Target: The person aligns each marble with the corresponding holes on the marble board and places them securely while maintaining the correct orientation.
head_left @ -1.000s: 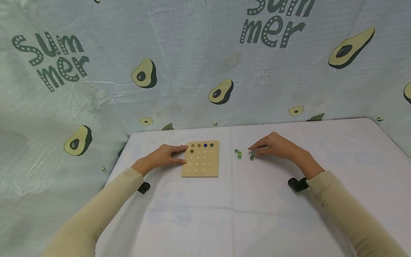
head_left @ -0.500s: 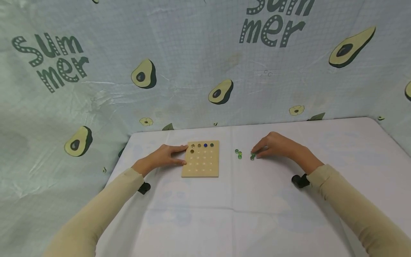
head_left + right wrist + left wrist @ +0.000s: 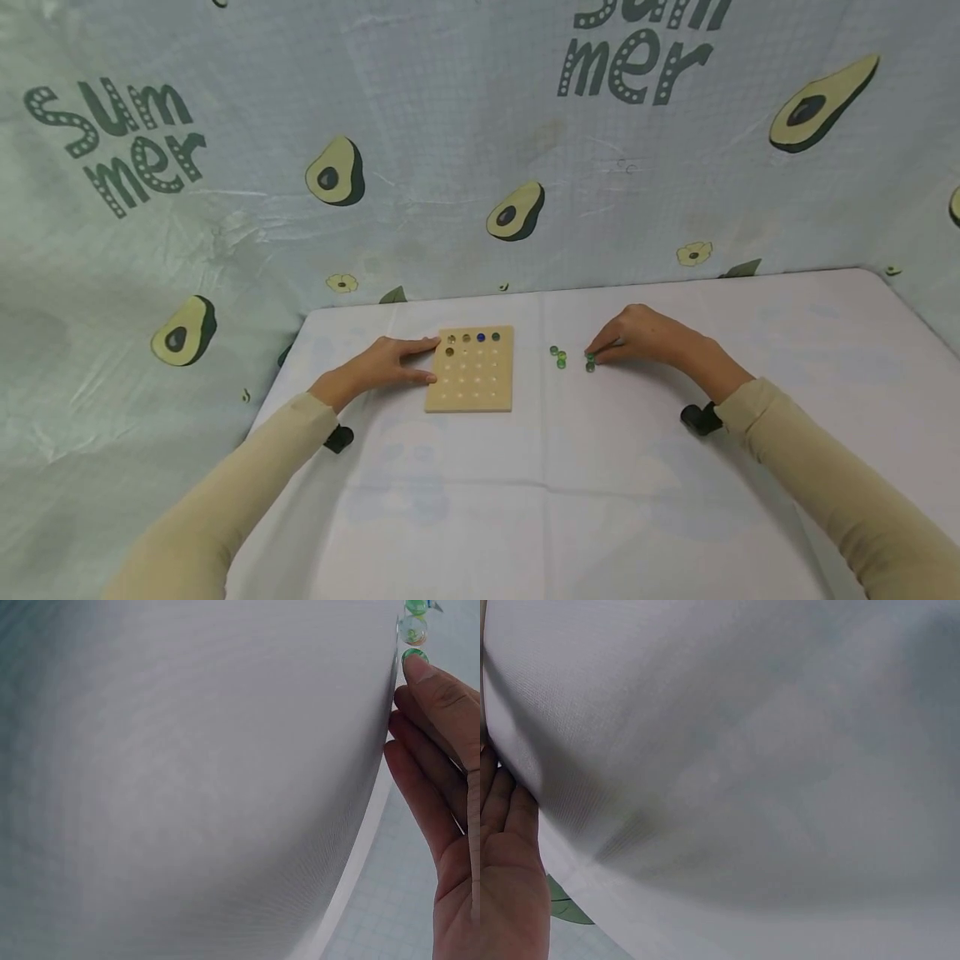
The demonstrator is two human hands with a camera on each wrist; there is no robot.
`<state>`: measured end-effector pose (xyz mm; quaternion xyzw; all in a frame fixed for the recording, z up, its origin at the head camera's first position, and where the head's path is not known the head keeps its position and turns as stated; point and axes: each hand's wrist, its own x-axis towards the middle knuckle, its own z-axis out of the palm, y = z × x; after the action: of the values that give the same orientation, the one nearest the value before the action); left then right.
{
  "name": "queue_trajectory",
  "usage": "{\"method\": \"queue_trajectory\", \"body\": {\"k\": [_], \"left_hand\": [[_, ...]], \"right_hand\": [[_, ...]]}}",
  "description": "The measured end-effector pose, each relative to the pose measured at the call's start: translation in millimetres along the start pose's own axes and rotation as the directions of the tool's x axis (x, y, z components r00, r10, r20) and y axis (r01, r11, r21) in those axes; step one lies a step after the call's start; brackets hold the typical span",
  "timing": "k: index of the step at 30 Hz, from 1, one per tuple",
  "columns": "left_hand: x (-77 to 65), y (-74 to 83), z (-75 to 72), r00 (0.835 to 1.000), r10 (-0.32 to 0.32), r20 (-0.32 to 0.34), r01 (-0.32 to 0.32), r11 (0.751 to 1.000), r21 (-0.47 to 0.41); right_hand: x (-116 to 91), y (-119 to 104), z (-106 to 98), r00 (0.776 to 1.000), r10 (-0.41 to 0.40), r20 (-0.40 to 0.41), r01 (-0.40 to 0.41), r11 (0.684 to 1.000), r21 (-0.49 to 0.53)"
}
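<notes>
The green marbles (image 3: pixel 589 361) sit right of frame centre on the bench (image 3: pixel 525 500), directly under the fingertips of the right hand (image 3: pixel 645 337). That hand is far nearer to them than the left one. The fingers arch down and look to be closing on one marble, but from the head view I can't tell for sure whether it's pinched or only touched. In the right wrist view a fingertip (image 3: pixel 420 671) rests against a green marble (image 3: pixel 411 655), w/ two more lined up beyond it toward the upper right corner. A second small cluster of marbles (image 3: pixel 558 358) lies just left of the first, between the hand and the wooden peg board (image 3: pixel 470 380).

The board is square-ish, so no real long axis. It lies left of centre, well apart from the right hand. Its far row has four marbles (image 3: pixel 473 337) seated, incl. a blue one, plus one (image 3: pixel 449 352) at the left end of the second row. The other holes are bare. The left hand (image 3: pixel 382 367) lies flat w/ fingers straight against the board's left edge, bracing it and holding nothing.

The bench is covered in a smooth white cloth, flat, w/ faint creases. Behind and on both sides hangs a pale backdrop (image 3: pixel 450 125) printed w/ avocados and "Summer".
</notes>
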<state>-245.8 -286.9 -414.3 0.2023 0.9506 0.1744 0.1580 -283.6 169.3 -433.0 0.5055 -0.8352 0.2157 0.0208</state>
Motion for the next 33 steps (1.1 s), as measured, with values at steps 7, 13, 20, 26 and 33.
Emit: {"method": "queue_trajectory", "body": {"k": [7, 13, 20, 26, 33], "left_hand": [[0.7, -0.2, 0.3, 1.000, -0.012, -0.001, 0.012, 1.000, -0.003], [0.9, 0.2, -0.5, 1.000, 0.000, 0.006, 0.000, 1.000, -0.013], [4.8, -0.1, 1.4, 1.000, 0.023, 0.005, -0.023, 1.000, -0.010], [3.0, 3.3, 2.4, 1.000, 0.007, 0.009, -0.007, 1.000, -0.003], [0.2, 11.8, -4.0, 1.000, 0.025, 0.015, -0.026, 0.998, 0.061]], "right_hand": [[1, -2, -4, 1.000, 0.018, 0.004, -0.018, 1.000, 0.022], [2, -5, -7, 0.999, 0.034, 0.011, -0.035, 0.998, 0.046], [2, -11, -13, 0.997, 0.069, 0.018, -0.069, 0.997, 0.040], [6, -15, -15, 0.999, 0.034, 0.003, -0.034, 0.998, 0.050], [14, -21, -18, 0.998, -0.015, -0.061, 0.018, 0.999, 0.039]]}}
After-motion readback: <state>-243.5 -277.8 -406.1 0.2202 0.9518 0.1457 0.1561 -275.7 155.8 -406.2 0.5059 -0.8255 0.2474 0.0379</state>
